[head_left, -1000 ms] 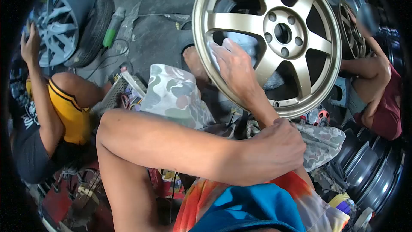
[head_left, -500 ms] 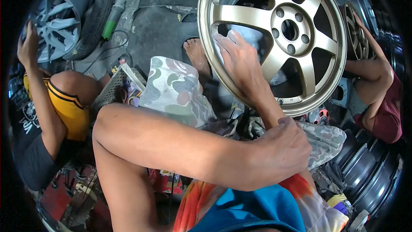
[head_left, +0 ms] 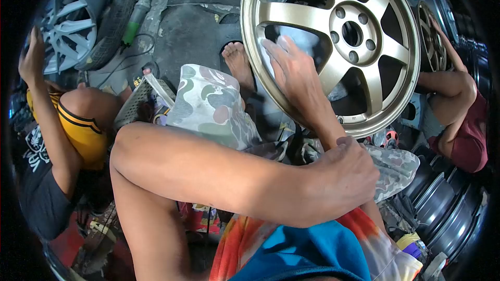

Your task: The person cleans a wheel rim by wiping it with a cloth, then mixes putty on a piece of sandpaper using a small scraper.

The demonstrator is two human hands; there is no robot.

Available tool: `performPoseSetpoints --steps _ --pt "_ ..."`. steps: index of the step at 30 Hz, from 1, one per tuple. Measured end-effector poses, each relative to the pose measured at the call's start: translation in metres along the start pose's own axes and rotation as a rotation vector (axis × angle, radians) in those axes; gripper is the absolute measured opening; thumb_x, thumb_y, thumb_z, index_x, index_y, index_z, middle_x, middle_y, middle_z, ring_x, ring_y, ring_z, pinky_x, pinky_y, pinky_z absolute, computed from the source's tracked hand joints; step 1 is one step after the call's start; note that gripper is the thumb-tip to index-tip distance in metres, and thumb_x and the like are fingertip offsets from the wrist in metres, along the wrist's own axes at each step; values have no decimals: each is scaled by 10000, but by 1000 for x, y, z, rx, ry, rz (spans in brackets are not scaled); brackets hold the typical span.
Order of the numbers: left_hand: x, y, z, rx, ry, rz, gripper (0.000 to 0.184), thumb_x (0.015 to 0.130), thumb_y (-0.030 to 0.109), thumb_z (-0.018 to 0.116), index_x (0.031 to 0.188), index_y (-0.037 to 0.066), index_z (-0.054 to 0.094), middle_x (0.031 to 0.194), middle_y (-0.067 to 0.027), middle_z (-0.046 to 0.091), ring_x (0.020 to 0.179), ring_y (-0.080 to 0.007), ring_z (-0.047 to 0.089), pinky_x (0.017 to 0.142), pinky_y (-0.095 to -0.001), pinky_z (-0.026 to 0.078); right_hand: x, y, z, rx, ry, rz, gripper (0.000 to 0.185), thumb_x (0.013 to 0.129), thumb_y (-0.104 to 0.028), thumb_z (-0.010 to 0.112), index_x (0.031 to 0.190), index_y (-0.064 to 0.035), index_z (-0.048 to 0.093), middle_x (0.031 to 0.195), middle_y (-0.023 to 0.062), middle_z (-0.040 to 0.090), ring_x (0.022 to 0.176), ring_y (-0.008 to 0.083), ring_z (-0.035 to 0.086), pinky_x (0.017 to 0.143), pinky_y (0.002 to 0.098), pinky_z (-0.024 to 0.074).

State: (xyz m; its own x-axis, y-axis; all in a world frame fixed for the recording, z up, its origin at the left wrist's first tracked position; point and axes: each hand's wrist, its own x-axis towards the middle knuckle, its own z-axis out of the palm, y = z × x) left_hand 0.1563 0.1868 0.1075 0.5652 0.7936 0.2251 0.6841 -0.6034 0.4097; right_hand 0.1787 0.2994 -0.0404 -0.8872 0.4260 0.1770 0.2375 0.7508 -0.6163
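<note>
A gold six-spoke alloy wheel (head_left: 380, 91) stands tilted in front of me. My right hand (head_left: 294, 70) lies across its left side, with bent fingers pressed to the inner rim at a gap between spokes. Pale dust whitens the fingertips. Whether something thin lies under them is hidden. My left forearm crosses in front of my body, and my left hand (head_left: 346, 174) is closed around my right forearm near the wrist.
At left a person in yellow shorts touches a silver wheel (head_left: 70, 34). Beside it are a tire (head_left: 112, 28) and a green power tool (head_left: 133, 26) with a cord. A grey basket (head_left: 138, 101) stands near. At right another person handles a wheel (head_left: 431, 36); dark wheels (head_left: 442, 208) are stacked below.
My right hand has shifted very slightly at the rim. The gold wheel and my left hand stay almost where they were; the view has tilted a little.
</note>
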Motion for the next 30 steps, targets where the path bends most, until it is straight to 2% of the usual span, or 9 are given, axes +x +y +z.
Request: performPoseSetpoints --steps 3,9,14,17,19,22,25,27,30 --pt "-5 -1 5 -15 158 32 154 779 222 653 776 83 718 833 -57 653 868 -229 590 751 -354 368 0 -7 -1 0 22 -40 342 879 -32 618 1219 -32 654 1122 285 608 918 452 640 824 488 529" --pt "6 0 -1 -72 -105 -4 161 767 219 653 782 76 726 822 -62 662 848 -224 601 731 -344 370 2 0 0 -32 47 -73 307 878 -22 597 1179 6 648 1072 256 598 906 427 639 799 487 524" --pt "2 1 6 -15 39 -39 166 757 229 656 766 75 716 820 -69 662 847 -227 604 727 -350 372 0 -3 -1 4 11 -20 323 886 -25 622 1202 -38 687 1169 316 628 951 474 650 828 482 547" --pt "0 4 12 -1 147 -41 171 766 229 647 747 68 703 801 -64 651 858 -235 607 751 -349 375 0 3 2 -19 22 -29 327 888 -26 620 1209 -24 680 1136 306 636 951 474 651 826 486 545" --pt "-1 4 11 -66 55 -68 184 776 238 633 745 66 691 823 -65 642 888 -245 601 787 -356 371 3 0 6 -67 91 -111 317 880 -33 602 1193 -2 645 1066 238 610 935 425 645 800 494 527" --pt "-5 5 23 -30 337 -63 186 780 238 628 766 62 687 868 -74 641 912 -245 591 819 -366 370 -3 -3 -1 0 -1 -12 323 876 -30 608 1196 -5 644 1065 233 608 929 423 646 802 487 531" --pt "2 12 10 -85 222 -175 182 779 230 632 796 58 692 902 -83 642 937 -241 590 841 -388 377 8 2 2 11 10 1 358 873 -34 626 1228 -30 671 1118 293 636 964 468 647 857 495 527" --pt "4 6 -1 -117 17 -130 195 776 231 639 814 50 698 901 -85 647 940 -239 593 854 -389 381 5 -3 1 18 10 -15 354 872 -32 625 1223 -28 671 1129 293 633 959 468 646 851 490 531" --pt "2 -4 1 -114 -52 -29 210 774 248 648 809 48 701 910 -86 657 931 -242 601 835 -376 386 5 -1 1 1 8 -24 344 873 -24 620 1213 -26 672 1127 288 631 939 465 643 829 480 534"
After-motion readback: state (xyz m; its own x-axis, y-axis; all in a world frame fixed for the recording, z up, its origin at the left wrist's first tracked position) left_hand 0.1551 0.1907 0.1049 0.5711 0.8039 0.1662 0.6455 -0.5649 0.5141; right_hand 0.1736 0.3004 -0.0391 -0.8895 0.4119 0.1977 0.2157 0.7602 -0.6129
